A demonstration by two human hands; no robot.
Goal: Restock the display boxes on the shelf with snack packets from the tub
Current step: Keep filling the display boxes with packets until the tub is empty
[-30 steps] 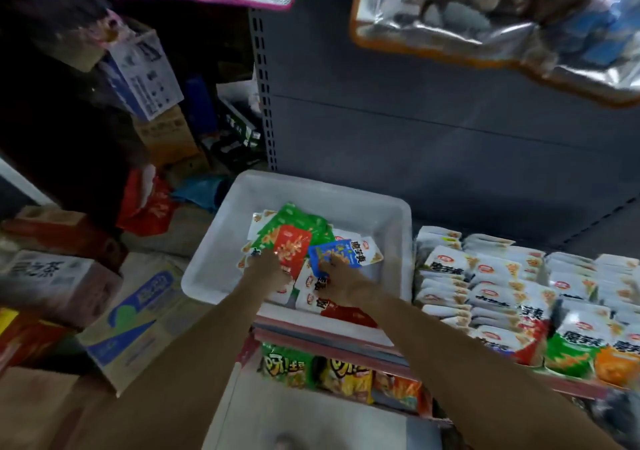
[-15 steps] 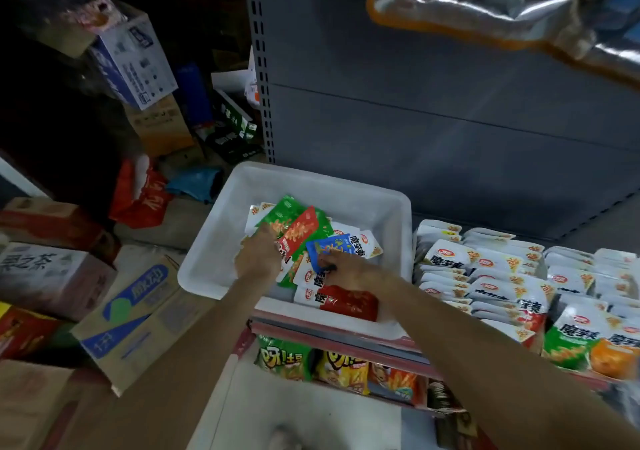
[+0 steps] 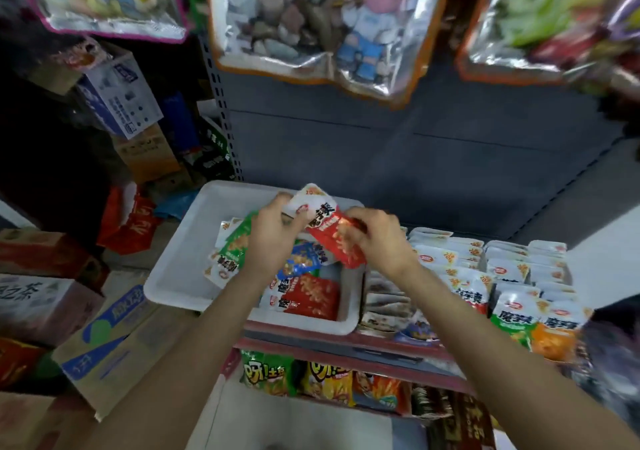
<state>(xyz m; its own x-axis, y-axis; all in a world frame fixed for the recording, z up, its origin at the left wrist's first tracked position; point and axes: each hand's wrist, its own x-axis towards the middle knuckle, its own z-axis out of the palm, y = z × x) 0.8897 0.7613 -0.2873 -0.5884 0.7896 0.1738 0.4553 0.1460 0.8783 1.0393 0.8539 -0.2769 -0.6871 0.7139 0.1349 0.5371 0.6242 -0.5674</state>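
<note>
Head view: both arms reach forward over the tub (image 3: pixel 180 269). The left hand (image 3: pixel 273 233) and right hand (image 3: pixel 379 238) pinch a red and white packet (image 3: pixel 329 229) above it, fingers curled. Filled display boxes (image 3: pixel 485 276) sit just right on the shelf (image 3: pixel 346 344); cardboard boxes (image 3: pixel 104 342) stand left.

Two hands, left hand (image 3: pixel 273 231) and right hand (image 3: pixel 377 238), share one red packet (image 3: pixel 332 235) above one white tub (image 3: pixel 180 266); below them lie one blue packet (image 3: pixel 301 262) and one green packet (image 3: pixel 235 245).
</note>
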